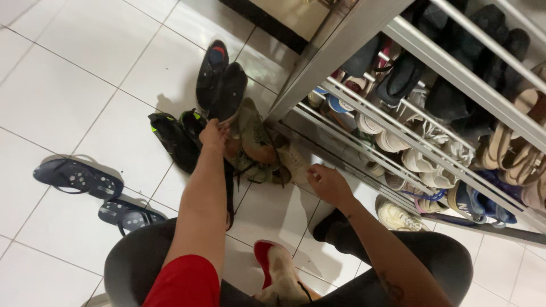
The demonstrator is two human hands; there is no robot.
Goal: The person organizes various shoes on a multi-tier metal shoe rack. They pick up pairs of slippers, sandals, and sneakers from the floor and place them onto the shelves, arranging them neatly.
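Head view, looking down past your knees to a white tiled floor [68, 96]. Your left hand [214, 135] reaches forward to the cluster of shoes at the foot of the metal shoe rack [364, 34]; its fingers are curled closed on the edge of an olive-green sneaker [253, 136], which stands tilted on the tiles, touching the rack's corner post. Your right hand [327, 183] hovers low, just beside a pale worn shoe [293, 159] lying under the rack's lowest rail; the fingers are loosely bent, and you cannot tell whether they touch it.

Around the sneaker: a pair of black slip-on shoes [220, 82] lies beyond it, and a pair of black shoes with yellow-green accents [173, 136] lies to its left. Well apart, at far left, two dark blue flip-flops [77, 177] rest sole-down on the tiles. Near your lap lies a cream shoe with a red lining [278, 273]. The rack's tilted shelves carry rows of sandals and sneakers.
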